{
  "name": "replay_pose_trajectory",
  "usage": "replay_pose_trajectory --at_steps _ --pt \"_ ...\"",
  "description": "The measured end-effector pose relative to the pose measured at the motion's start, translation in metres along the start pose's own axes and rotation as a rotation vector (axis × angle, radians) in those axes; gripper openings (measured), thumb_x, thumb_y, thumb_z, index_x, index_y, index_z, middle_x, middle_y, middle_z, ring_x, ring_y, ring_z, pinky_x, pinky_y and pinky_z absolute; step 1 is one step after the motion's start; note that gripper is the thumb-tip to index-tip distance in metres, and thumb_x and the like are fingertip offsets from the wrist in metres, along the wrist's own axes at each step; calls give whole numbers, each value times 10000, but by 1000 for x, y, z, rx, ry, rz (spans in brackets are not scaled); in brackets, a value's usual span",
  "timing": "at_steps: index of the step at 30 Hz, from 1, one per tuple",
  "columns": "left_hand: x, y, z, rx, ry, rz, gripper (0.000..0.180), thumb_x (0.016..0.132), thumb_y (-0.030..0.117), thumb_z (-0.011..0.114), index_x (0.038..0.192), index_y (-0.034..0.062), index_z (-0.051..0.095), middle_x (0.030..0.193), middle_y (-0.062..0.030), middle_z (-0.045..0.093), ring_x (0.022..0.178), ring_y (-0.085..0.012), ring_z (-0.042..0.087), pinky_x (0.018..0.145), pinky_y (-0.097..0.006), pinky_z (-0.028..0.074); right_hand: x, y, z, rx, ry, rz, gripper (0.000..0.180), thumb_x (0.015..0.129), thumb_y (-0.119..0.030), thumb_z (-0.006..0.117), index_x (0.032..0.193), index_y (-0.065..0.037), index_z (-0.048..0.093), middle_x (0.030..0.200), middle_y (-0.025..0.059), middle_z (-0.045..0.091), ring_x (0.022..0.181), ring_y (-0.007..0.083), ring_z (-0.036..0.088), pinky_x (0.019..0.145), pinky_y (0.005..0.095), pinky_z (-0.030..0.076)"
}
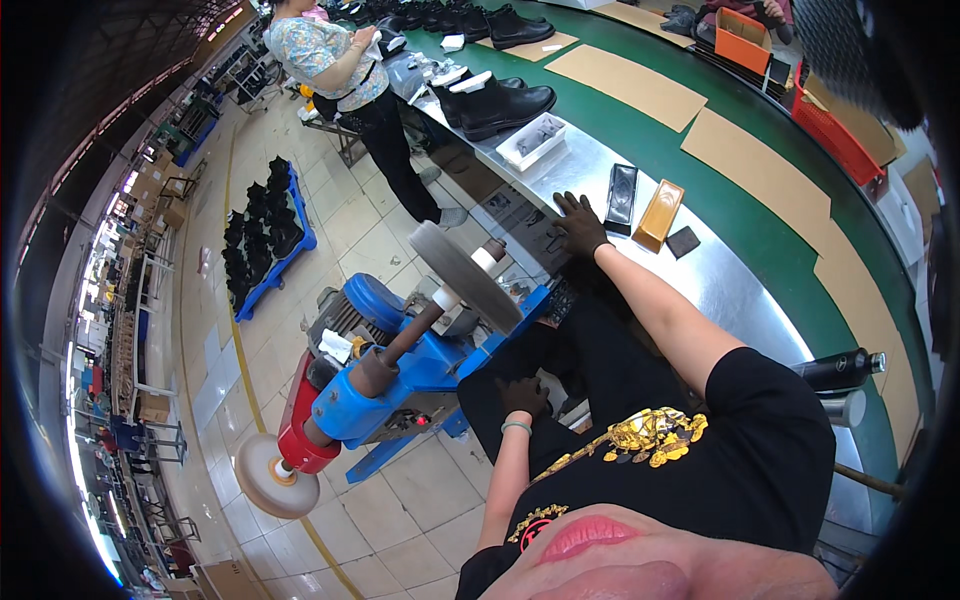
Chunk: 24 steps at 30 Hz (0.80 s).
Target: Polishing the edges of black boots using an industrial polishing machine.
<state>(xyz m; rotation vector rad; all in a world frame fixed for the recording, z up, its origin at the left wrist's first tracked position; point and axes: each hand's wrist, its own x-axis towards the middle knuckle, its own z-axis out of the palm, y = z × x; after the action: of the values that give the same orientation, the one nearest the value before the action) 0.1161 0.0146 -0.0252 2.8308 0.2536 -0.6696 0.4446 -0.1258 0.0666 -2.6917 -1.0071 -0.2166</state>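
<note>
My right hand [580, 226], in a dark brown glove, rests on the edge of the metal worktable [735, 275] with its fingers spread and nothing in them. Beside it lie a black rectangular block [620, 198], an amber block [659, 215] and a small dark square pad [683, 242]. Lower down, my left hand [524, 397], gloved alike, lies over my dark trousers with its fingers apart and holds nothing. In front of me stands a blue and red polishing machine [372, 388] with a large grey buffing wheel [462, 277] and a pale wheel [277, 476].
A white tray [532, 142] and black boots [500, 106] stand farther along the table. A black bottle [838, 369] is at my right. Another person [330, 65] stands at the table's far end. On the tiled floor, a blue pallet [300, 215] carries black footwear.
</note>
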Motion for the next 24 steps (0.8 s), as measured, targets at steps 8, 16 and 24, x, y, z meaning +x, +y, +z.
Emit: replay_pose_trajectory --at_steps 8,16,24 --pt "4 -1 7 21 5 5 440 874 449 462 1213 207 604 1200 -49 616 1115 -256 563 1080 -621 104 2 10 13 -38 25 -18 425 604 -239 737 1023 -181 701 1454 140 323 1367 315 259 1116 491 195" --pt "3 1 5 21 9 7 444 869 457 465 1206 206 609 1182 -48 623 1109 -262 567 1086 -611 104 1 11 10 -29 21 -15 403 616 -222 717 1016 -176 700 1443 137 334 1368 317 258 1117 493 192" --pt "4 -1 7 28 3 9 439 862 455 470 1195 209 616 1180 -48 625 1111 -266 567 1085 -628 111 -2 2 -2 25 8 7 370 622 -122 702 989 -168 698 1469 133 331 1373 330 272 1125 502 198"
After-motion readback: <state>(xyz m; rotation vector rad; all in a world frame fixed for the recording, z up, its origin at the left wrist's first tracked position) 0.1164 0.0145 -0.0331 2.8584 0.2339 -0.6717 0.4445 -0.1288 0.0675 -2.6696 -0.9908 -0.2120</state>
